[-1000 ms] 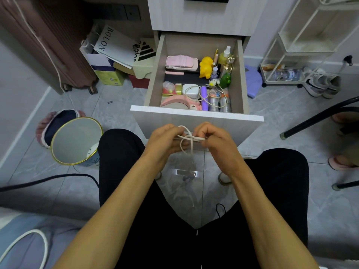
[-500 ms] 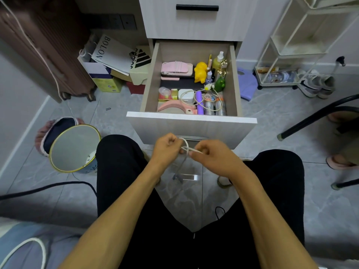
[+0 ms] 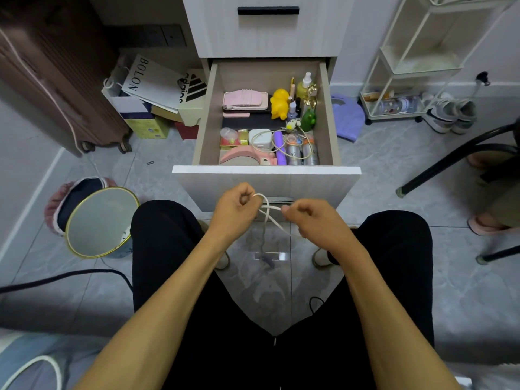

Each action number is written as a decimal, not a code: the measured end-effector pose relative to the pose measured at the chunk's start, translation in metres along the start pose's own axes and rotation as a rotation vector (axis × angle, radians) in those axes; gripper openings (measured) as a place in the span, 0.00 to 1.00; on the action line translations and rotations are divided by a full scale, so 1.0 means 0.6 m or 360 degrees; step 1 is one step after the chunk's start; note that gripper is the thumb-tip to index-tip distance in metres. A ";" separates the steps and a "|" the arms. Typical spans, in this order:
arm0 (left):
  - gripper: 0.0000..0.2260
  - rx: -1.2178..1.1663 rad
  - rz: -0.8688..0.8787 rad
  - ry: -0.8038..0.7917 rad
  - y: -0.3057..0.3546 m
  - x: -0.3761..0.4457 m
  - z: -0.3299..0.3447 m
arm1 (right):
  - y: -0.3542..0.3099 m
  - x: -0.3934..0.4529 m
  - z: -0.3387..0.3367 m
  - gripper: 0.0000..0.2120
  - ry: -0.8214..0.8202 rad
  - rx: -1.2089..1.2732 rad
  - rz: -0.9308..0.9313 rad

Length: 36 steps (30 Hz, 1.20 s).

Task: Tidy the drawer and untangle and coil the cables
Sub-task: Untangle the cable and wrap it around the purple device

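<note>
A thin white cable is stretched between both hands just in front of the open drawer. My left hand grips a small loop of it with curled fingers. My right hand pinches the other strand, which crosses the loop and runs down toward my wrist. A loose end with a plug dangles below, blurred. Inside the drawer lie a white charger with a second coiled cable, a pink case, a yellow toy, bottles and a purple stick.
A round gold-rimmed bin stands at left beside my knee. A black cord runs across the floor. Boxes and a paper bag sit left of the cabinet. A wire shelf, shoes and a black chair leg are at right.
My hands have drawn slightly apart, opening the cable into a crossed loop. The view has shifted a little, showing more of the upper drawer front.
</note>
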<state>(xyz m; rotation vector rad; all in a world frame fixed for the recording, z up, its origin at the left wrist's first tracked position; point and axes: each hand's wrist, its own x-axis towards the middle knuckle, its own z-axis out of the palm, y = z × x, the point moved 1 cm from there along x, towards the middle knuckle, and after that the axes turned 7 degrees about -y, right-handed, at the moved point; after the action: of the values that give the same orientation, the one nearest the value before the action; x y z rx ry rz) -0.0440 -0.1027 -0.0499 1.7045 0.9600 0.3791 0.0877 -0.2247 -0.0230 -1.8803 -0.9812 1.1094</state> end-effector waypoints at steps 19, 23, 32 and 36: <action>0.12 0.0024 0.0103 -0.0046 0.002 -0.005 -0.010 | -0.006 0.036 0.015 0.10 -0.0026 -0.0896 -0.0577; 0.12 -0.0070 -0.0068 0.0031 -0.022 0.003 -0.028 | -0.012 0.028 -0.010 0.17 0.0113 0.0350 -0.0213; 0.13 0.0029 0.0006 0.0003 -0.009 0.014 -0.009 | -0.004 0.039 0.013 0.11 0.0094 -0.0580 -0.0253; 0.14 -0.0008 0.0004 -0.0022 -0.005 0.012 -0.005 | -0.022 0.044 0.017 0.17 0.0078 -0.0450 -0.0434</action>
<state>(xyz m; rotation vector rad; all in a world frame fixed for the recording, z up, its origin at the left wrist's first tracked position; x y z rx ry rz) -0.0424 -0.0952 -0.0530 1.7021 0.9459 0.3704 0.0843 -0.1935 -0.0244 -1.9082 -1.3771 0.7929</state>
